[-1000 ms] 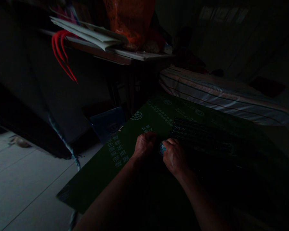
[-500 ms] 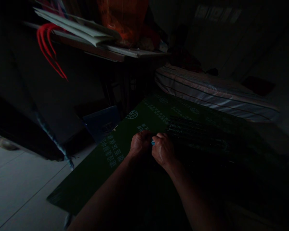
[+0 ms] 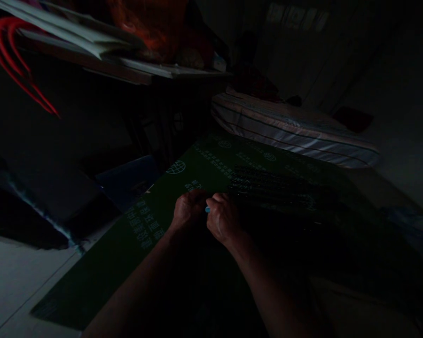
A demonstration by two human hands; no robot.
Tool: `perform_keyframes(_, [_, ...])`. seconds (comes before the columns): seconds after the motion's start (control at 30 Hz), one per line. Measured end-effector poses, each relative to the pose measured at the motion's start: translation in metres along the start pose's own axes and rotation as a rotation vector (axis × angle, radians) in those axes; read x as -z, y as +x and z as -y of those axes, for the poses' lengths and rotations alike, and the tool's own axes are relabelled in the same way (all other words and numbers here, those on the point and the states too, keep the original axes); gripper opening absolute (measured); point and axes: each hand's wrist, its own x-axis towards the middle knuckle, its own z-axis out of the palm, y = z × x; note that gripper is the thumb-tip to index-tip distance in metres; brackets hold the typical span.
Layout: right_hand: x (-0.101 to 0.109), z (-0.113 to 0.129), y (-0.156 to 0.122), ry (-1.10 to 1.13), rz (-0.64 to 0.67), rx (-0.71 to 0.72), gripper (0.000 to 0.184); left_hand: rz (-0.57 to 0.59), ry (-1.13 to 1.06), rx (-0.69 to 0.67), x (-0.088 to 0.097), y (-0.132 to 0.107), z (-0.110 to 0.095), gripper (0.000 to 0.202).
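Both your hands work close together in deep shade over a green, print-covered tabletop (image 3: 91,286), nearer its left edge than its right. Your right hand (image 3: 223,216) is closed, its fingers wrapped around a small blue object (image 3: 207,209) whose end shows on the side facing your other hand. Your left hand (image 3: 189,206), just beside it, has its fingers curled inward; you cannot tell in this darkness how tightly they close or whether they grip anything. To the right of your hands, toward the tabletop's far edge, lies a group of dark, slim pieces (image 3: 268,183) with pale markings, too dim to identify. Beyond that edge sits a striped mattress (image 3: 292,129); past the left edge, a blue panel (image 3: 127,180) leans in shadow.
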Motion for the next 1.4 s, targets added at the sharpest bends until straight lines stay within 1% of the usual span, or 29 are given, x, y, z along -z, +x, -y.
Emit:
perform_keyframes(0.13, [0.004, -0.005, -0.001, -0.011, 0.005, 0.014, 0.019, 0.009, -0.008, 0.011, 0.001, 0.000, -0.001, 0.031])
perform_keyframes(0.27, [0.013, -0.017, -0.008, -0.058, 0.027, -0.049, 0.017, 0.005, -0.023, 0.040, 0.000, 0.001, 0.002, 0.031])
perform_keyframes(0.33, [0.015, -0.020, -0.011, -0.076, 0.033, -0.086, 0.016, 0.003, -0.031, 0.048, 0.000, 0.001, 0.003, 0.031])
perform_keyframes(0.43, [0.012, -0.018, -0.013, -0.056, 0.004, -0.115, 0.018, 0.002, -0.033, 0.049, 0.001, 0.001, 0.001, 0.033])
perform_keyframes(0.53, [0.007, -0.014, -0.012, -0.006, -0.036, -0.080, 0.023, 0.016, -0.050, 0.039, 0.002, 0.001, 0.000, 0.034])
perform_keyframes(0.67, [0.006, -0.021, -0.014, -0.005, -0.032, -0.061, 0.021, 0.018, -0.066, 0.045, 0.003, 0.003, 0.000, 0.038])
perform_keyframes(0.8, [0.015, -0.034, -0.021, -0.055, -0.005, -0.139, 0.018, 0.008, -0.060, 0.042, 0.001, 0.004, 0.005, 0.038])
perform_keyframes(0.9, [0.017, -0.036, -0.023, -0.069, -0.028, -0.201, 0.019, 0.003, -0.065, 0.031, 0.000, 0.004, 0.008, 0.037])
perform_keyframes(0.97, [0.014, -0.034, -0.023, -0.059, -0.043, -0.188, 0.019, -0.003, -0.059, 0.025, 0.000, 0.004, 0.008, 0.038])
perform_keyframes(1.07, [0.009, -0.032, -0.021, -0.029, -0.039, -0.131, 0.019, 0.005, -0.051, 0.016, 0.002, 0.003, 0.006, 0.036])
perform_keyframes(1.13, [0.009, -0.034, -0.023, -0.020, -0.032, -0.126, 0.019, 0.010, -0.059, 0.035, 0.003, 0.002, 0.003, 0.036])
perform_keyframes(1.27, [0.017, -0.050, -0.033, -0.028, -0.028, -0.166, 0.022, 0.000, -0.079, 0.073, 0.003, 0.001, -0.001, 0.037])
perform_keyframes(1.4, [0.022, -0.062, -0.043, -0.054, -0.037, -0.285, 0.024, 0.002, -0.089, 0.061, 0.003, 0.002, 0.001, 0.038])
